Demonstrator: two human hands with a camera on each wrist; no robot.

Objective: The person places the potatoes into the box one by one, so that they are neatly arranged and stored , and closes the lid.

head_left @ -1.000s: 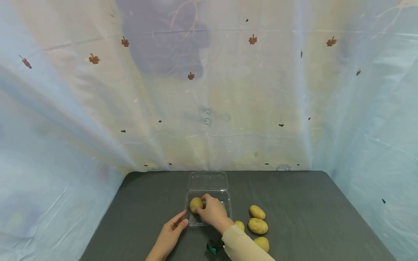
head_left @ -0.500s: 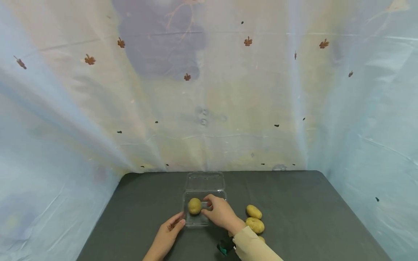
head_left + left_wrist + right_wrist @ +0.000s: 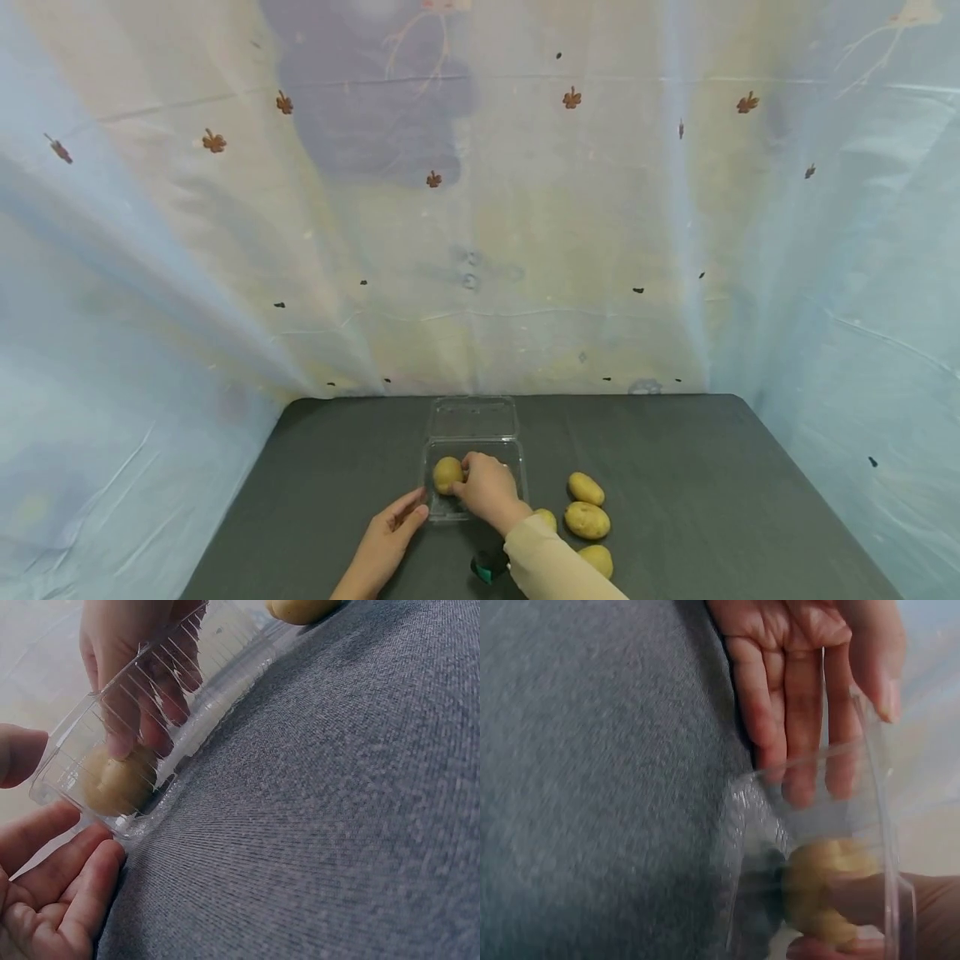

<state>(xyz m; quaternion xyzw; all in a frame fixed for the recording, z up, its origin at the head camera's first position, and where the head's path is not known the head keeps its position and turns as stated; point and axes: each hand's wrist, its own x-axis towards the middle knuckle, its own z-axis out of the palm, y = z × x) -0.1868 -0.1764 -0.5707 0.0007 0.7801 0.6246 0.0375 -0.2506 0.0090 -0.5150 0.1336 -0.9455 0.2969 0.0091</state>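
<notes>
A right hand (image 3: 487,490) grips a potato (image 3: 447,476) inside a clear plastic clamshell (image 3: 483,446) — the left hand (image 3: 386,536), fingers extended, touching its side.

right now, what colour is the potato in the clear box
The potato is yellowish brown; it shows best in the head view.

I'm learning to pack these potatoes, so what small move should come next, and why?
Probably the right hand should let go of the potato and lift away: it already sits inside the clear container, toward its left side, while other potatoes lie on the table to the right. That would free the hand for another.
</notes>
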